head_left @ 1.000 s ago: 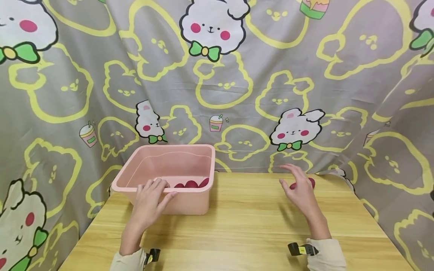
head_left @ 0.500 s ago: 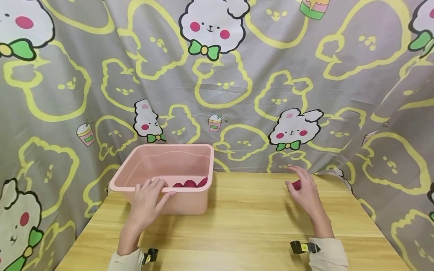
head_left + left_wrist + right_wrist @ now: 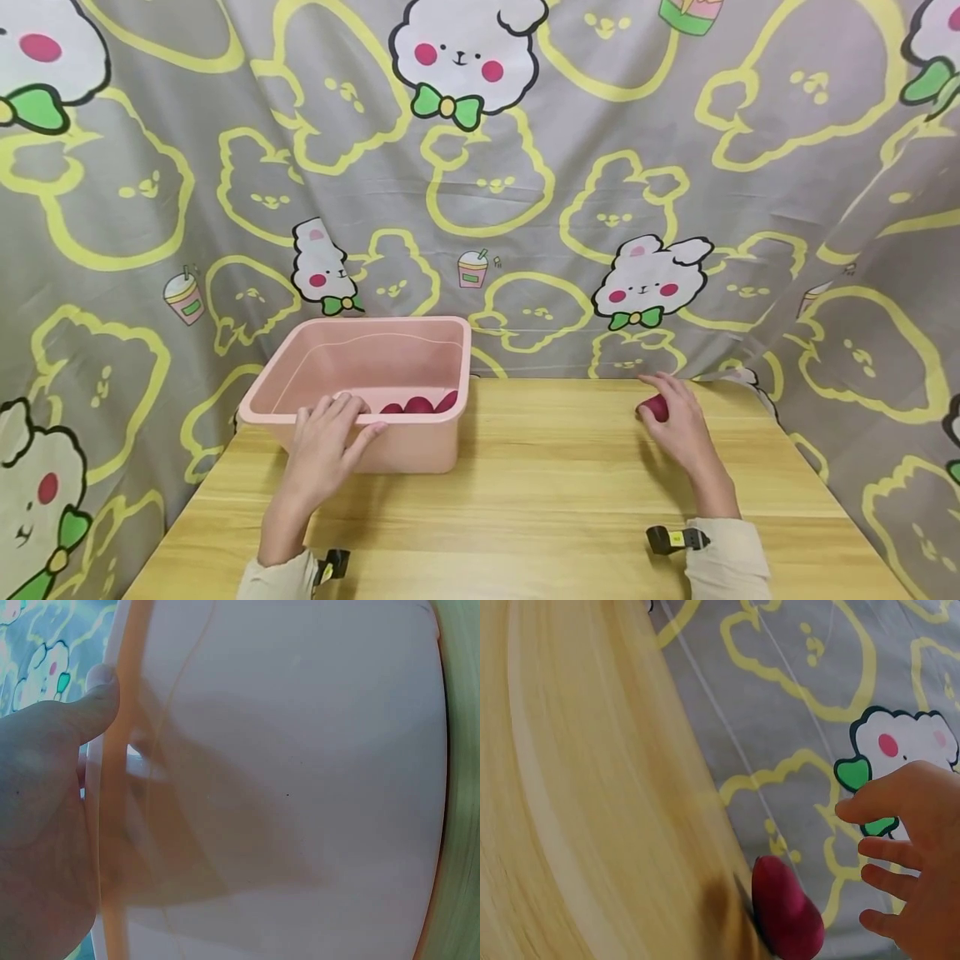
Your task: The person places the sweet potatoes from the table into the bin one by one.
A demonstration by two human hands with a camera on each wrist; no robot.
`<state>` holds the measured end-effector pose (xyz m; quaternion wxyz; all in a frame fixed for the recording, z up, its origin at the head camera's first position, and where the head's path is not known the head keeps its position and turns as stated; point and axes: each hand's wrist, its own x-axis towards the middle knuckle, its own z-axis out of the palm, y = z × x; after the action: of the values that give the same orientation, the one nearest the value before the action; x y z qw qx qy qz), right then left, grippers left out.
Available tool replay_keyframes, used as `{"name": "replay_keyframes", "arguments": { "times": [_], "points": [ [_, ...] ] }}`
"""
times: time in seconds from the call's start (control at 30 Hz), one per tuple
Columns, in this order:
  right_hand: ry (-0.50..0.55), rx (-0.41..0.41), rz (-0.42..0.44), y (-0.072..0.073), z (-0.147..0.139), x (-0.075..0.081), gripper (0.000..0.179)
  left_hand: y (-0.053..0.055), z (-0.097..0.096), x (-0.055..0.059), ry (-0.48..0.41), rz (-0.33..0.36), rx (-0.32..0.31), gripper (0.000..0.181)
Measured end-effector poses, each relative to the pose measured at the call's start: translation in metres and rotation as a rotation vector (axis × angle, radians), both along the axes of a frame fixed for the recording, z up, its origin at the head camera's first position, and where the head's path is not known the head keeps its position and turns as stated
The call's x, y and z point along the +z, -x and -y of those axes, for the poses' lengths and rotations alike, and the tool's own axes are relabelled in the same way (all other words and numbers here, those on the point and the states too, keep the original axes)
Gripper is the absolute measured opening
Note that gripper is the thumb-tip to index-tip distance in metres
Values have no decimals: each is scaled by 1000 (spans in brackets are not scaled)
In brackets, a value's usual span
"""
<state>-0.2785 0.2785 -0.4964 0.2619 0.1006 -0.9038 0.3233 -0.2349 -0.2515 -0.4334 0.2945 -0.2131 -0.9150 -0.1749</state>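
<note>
A pink plastic tub [image 3: 420,442] stands on the left of the table, with several dark red, rounded oblong things [image 3: 417,406] inside. My left hand [image 3: 326,450] grips its near rim, fingers curled over into the tub and thumb along the outside; in the left wrist view the thumb [image 3: 97,705] lies at the rim and the other fingertips are hidden. At the back right, another dark red oblong thing [image 3: 655,407], smooth and tapered, lies on the table. My right hand [image 3: 682,425] is right at it, thumb and fingers spread; in the right wrist view the fingers are apart from it.
The wooden table [image 3: 540,500] ends at a grey curtain [image 3: 525,208] with rabbit prints, which hangs behind and at both sides. A black wrist camera [image 3: 660,540] is strapped at the right sleeve, another at the left.
My right hand has moved slightly right and closer to the dark red oblong thing, which now shows between thumb and fingers. The left hand stays on the tub's rim.
</note>
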Motion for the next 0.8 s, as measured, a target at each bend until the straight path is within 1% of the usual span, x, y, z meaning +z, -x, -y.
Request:
{"name": "replay_keyframes", "arguments": {
  "times": [0.23,0.43,0.53,0.67,0.8],
  "points": [
    [-16,-10,60,2,-11,-6,50,2,-2,1,1,-1,-1,21],
    [-67,0,117,6,-17,-8,52,2,-3,2,6,-2,-1,22],
    [-99,6,117,10,-18,-11,50,1,-4,3,7,1,3,21],
    [-140,17,83,13,-20,-20,50,0,-3,2,8,-1,7,21],
    [-167,18,83,15,-21,-28,51,-1,-2,0,7,7,10,21]
  ]
}}
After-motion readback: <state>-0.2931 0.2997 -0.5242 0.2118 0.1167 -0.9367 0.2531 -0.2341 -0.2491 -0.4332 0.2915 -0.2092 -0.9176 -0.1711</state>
